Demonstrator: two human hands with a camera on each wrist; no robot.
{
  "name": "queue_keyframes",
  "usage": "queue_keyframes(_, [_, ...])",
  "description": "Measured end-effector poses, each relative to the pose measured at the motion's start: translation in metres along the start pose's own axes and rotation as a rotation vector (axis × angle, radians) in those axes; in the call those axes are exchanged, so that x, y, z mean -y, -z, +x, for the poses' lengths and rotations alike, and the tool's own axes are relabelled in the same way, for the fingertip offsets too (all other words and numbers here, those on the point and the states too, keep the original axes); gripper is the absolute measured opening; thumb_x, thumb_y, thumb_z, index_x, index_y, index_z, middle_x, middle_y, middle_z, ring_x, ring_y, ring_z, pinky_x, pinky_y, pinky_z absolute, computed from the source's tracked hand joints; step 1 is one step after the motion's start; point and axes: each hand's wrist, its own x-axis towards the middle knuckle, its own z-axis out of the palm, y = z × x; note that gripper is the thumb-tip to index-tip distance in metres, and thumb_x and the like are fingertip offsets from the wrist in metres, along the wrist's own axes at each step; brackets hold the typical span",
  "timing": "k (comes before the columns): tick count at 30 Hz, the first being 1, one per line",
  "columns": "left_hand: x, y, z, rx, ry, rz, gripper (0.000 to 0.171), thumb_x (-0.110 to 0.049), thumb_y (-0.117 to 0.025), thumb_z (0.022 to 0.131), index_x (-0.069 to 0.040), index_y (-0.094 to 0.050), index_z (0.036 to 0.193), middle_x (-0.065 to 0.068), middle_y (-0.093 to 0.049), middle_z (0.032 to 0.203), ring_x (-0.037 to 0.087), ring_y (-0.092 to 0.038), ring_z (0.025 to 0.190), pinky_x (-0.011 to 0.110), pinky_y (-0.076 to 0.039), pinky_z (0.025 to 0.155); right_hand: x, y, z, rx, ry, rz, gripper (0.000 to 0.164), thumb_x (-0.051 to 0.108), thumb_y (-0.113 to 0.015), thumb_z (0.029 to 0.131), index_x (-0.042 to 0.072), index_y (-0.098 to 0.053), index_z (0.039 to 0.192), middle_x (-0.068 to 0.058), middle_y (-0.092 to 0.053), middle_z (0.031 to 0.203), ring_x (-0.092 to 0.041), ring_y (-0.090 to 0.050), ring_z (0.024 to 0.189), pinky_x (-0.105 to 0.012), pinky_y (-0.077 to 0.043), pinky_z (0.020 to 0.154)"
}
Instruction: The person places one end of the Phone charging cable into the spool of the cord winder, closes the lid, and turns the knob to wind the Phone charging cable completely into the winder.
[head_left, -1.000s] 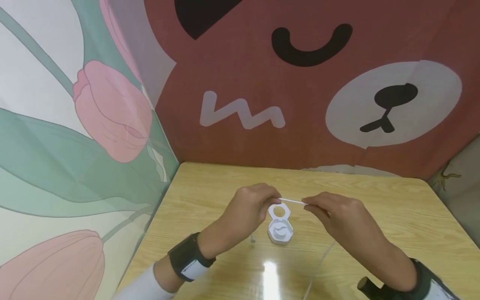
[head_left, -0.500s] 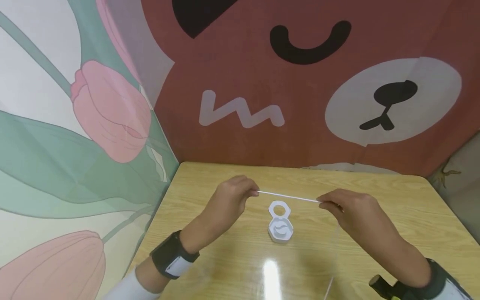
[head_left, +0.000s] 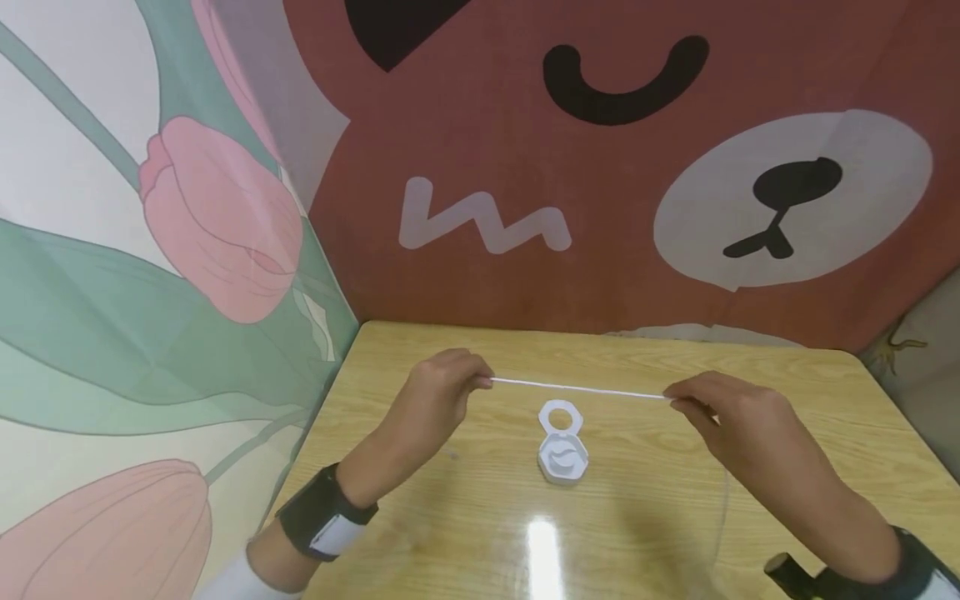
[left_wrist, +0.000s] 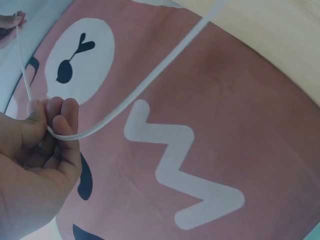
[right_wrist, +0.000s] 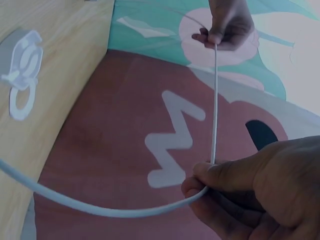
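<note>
A thin white cable [head_left: 577,387] is stretched nearly straight between my two hands above the table. My left hand [head_left: 427,412] pinches it at one side, between thumb and fingers, and my right hand [head_left: 765,437] pinches it at the other. Beyond each grip the cable [left_wrist: 125,102] hangs on in a loose curve, as both wrist views show. Below the taut stretch, on the tabletop, stands a small white hexagonal case [head_left: 562,458] with its ring-shaped lid [head_left: 560,417] flipped back. Neither hand touches the case.
The wood-grain table [head_left: 420,533] ends at a cloth backdrop [head_left: 480,292] with a bear face. A flower-print cloth [head_left: 225,375] closes off the left side. Glare marks the tabletop near the front.
My hands have moved apart, left hand leftward and right hand rightward, so the stretch of cable between them has grown longer. The hexagonal case has stayed in place.
</note>
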Motion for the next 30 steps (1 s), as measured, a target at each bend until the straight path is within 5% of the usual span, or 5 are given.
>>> queue_keyframes(4, [0.003, 0.003, 0.0, 0.003, 0.015, 0.033, 0.004, -0.006, -0.076, 0.09, -0.007, -0.074, 0.088, 0.002, -0.072, 0.081, 0.015, -0.071, 0.08, 0.025, -0.062, 0.074, -0.009, 0.006, -0.003, 0.016, -0.056, -0.028, 0.033, -0.003, -0.088, 0.07, 0.013, -0.076, 0.097, 0.001, -0.076, 0.09, -0.012, -0.065, 0.067, -0.018, -0.047, 0.053])
queue_keyframes(17, [0.01, 0.003, -0.004, 0.017, 0.041, 0.044, 0.004, -0.004, -0.075, 0.09, -0.007, -0.073, 0.088, 0.003, -0.072, 0.083, 0.016, -0.071, 0.079, 0.024, -0.062, 0.071, -0.026, 0.012, -0.008, -0.022, -0.061, -0.031, 0.036, -0.006, -0.089, 0.067, 0.012, -0.076, 0.095, -0.001, -0.077, 0.088, -0.015, -0.066, 0.065, -0.008, -0.044, 0.057])
queue_keyframes(25, [0.013, -0.007, -0.007, 0.033, -0.026, 0.113, 0.004, -0.008, -0.069, 0.097, -0.005, -0.069, 0.095, 0.003, -0.068, 0.084, 0.016, -0.067, 0.08, 0.028, -0.061, 0.072, -0.03, 0.011, -0.007, -0.008, -0.103, -0.006, 0.031, -0.005, -0.088, 0.07, 0.012, -0.077, 0.094, -0.002, -0.077, 0.087, -0.015, -0.068, 0.065, -0.006, -0.043, 0.058])
queue_keyframes(30, [0.011, -0.01, -0.008, 0.055, 0.035, 0.055, 0.006, -0.008, -0.064, 0.101, -0.004, -0.066, 0.105, 0.002, -0.066, 0.086, 0.013, -0.06, 0.076, 0.028, -0.056, 0.067, -0.025, 0.012, -0.004, -0.002, -0.123, 0.015, 0.029, -0.001, -0.087, 0.074, 0.015, -0.077, 0.095, 0.0, -0.078, 0.089, -0.014, -0.069, 0.067, -0.006, -0.045, 0.06])
